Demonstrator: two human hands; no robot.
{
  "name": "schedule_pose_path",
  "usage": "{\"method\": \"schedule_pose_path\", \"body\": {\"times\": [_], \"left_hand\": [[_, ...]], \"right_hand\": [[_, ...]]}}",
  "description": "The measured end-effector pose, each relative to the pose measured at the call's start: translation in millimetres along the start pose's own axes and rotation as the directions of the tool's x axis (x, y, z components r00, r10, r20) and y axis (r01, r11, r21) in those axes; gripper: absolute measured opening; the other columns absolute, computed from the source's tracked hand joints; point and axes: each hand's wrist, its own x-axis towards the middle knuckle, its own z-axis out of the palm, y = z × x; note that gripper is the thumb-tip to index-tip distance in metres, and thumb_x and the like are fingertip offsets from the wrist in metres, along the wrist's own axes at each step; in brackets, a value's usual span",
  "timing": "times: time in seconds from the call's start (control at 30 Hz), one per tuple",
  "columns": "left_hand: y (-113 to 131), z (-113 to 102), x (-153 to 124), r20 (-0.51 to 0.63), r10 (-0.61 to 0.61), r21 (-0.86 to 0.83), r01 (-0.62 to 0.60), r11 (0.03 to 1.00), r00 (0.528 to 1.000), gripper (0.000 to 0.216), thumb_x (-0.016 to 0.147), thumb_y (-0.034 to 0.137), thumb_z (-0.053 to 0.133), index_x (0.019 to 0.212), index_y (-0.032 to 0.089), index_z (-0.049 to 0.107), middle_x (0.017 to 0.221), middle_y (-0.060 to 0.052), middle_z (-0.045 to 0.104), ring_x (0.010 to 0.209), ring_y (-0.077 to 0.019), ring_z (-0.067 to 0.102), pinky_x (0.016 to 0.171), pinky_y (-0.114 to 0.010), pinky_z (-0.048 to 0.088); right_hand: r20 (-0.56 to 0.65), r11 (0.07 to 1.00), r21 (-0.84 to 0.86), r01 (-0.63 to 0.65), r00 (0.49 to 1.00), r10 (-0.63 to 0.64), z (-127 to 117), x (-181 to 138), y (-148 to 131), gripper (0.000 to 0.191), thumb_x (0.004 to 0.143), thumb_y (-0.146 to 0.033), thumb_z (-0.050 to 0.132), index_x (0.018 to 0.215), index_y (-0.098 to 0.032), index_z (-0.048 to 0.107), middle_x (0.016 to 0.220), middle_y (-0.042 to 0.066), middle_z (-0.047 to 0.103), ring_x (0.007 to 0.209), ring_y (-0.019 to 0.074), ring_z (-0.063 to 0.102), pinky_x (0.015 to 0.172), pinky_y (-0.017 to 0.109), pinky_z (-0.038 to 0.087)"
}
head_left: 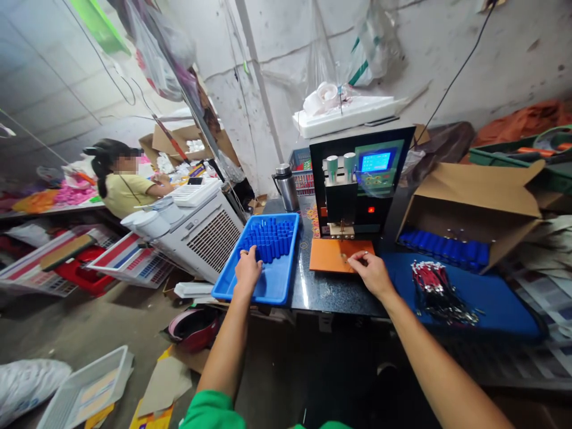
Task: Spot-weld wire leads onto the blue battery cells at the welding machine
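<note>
My left hand is over the blue plastic tray, its fingers apart at the near left edge of a group of upright blue cylindrical battery cells. No cell shows between those fingers. To the right, my right hand has thumb and forefinger pinched together above the orange board. Something small and brownish is at the fingertips, too small to name. Just behind the board stands a black machine, with a lit blue screen and a metal tip pointing down above the board.
Bundled red and black wires lie on a blue surface at the right. Behind them an open cardboard box holds blue cells. A steel flask stands behind the tray. At the left are an air cooler and a seated person.
</note>
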Motion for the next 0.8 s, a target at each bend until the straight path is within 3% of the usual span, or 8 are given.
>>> {"method": "schedule_pose_path", "body": {"times": [0.27,0.37,0.47,0.53,0.63,0.7,0.8], "left_hand": [[4,4,4,0.048,0.047,0.008,-0.048,0.999,0.998,0.042,0.086,0.02,0.053,0.127,0.016,0.051,0.118,-0.021,0.058,0.094,-0.031,0.067,0.078,-0.037,0.049],[0,1,-1,0.022,0.066,-0.081,-0.064,0.995,0.998,0.034,0.087,0.023,0.053,0.12,0.017,0.053,0.106,-0.017,0.066,0.096,-0.0317,0.067,0.08,-0.038,0.049],[0,-4,-5,-0.101,0.029,-0.278,-0.057,0.959,0.994,0.029,0.087,0.028,0.055,0.115,0.019,0.056,0.102,-0.014,0.07,0.098,-0.0296,0.067,0.085,-0.039,0.05],[12,-7,-5,-0.195,0.015,-0.497,-0.112,0.861,0.981,0.031,0.085,0.032,0.059,0.113,0.02,0.057,0.105,-0.012,0.07,0.099,-0.0264,0.067,0.089,-0.039,0.05],[54,-6,-6,-0.195,0.107,-0.79,-0.221,0.572,0.975,0.04,0.078,0.038,0.068,0.112,0.018,0.059,0.104,-0.01,0.071,0.096,-0.0229,0.068,0.088,-0.037,0.053],[94,0,-11,-0.165,0.208,-0.881,-0.239,0.407,0.964,0.043,0.073,0.038,0.073,0.109,0.017,0.061,0.098,-0.01,0.072,0.09,-0.0219,0.07,0.085,-0.036,0.055],[151,13,-20,-0.127,0.342,-0.935,-0.227,0.273,0.931,0.039,0.073,0.036,0.072,0.105,0.016,0.063,0.09,-0.007,0.072,0.082,-0.0198,0.071,0.082,-0.035,0.056]], "right_hand": [[0.006,1.0,0.02,-0.014,1.0,0.014,-1,1,2,0.037,0.068,-0.056,0.066,0.068,-0.018,0.064,0.07,0.007,0.068,0.065,0.0212,0.061,0.065,0.034,0.048],[-0.002,0.998,0.064,-0.019,1.0,0.019,-1,3,1,0.034,0.066,-0.053,0.068,0.067,-0.019,0.064,0.07,0.007,0.068,0.066,0.0208,0.061,0.067,0.034,0.048],[-0.006,0.989,0.139,-0.046,0.999,0.047,-2,7,-1,0.032,0.065,-0.05,0.07,0.066,-0.018,0.064,0.066,0.005,0.066,0.063,0.0197,0.059,0.064,0.033,0.047],[-0.013,0.975,0.206,-0.084,0.996,0.088,-1,11,-2,0.031,0.065,-0.049,0.07,0.066,-0.019,0.063,0.063,0.003,0.064,0.06,0.0187,0.058,0.06,0.031,0.046],[-0.06,0.949,0.297,-0.105,0.99,0.129,-1,17,-3,0.026,0.064,-0.044,0.07,0.064,-0.019,0.061,0.059,0.001,0.06,0.058,0.017,0.056,0.059,0.029,0.045],[-0.088,0.936,0.338,-0.103,0.986,0.14,-1,19,-4,0.023,0.065,-0.042,0.068,0.063,-0.02,0.06,0.058,0.0,0.059,0.057,0.016,0.055,0.06,0.029,0.045],[-0.103,0.925,0.366,-0.103,0.983,0.15,-2,20,-5,0.02,0.065,-0.039,0.067,0.063,-0.02,0.059,0.058,-0.001,0.058,0.057,0.0156,0.055,0.06,0.028,0.045]]}}
